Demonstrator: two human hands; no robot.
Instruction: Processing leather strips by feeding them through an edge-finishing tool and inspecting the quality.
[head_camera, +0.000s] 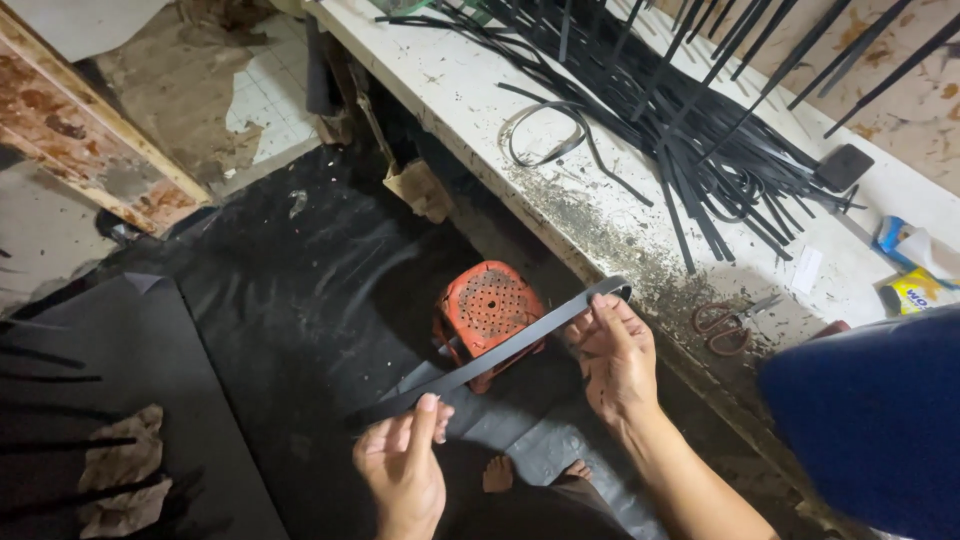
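Observation:
Both my hands hold one long flat black rubber strip (500, 350) that runs diagonally from lower left to upper right. My left hand (403, 465) pinches its lower end between thumb and fingers. My right hand (614, 352) grips the upper end, where the strip folds into a small loop near the workbench edge. Below the strip sits an orange perforated plastic stool (488, 312) on the black sheet-covered floor.
A white workbench (470, 90) on the right bears a heap of several black strips (690, 110), red-handled scissors (725, 322), a dark phone (843, 167) and small packets (915, 270). A blue-clad limb (870, 410) is at right. Bare feet (530, 472) below. Crumpled paper (125, 470) lies at left.

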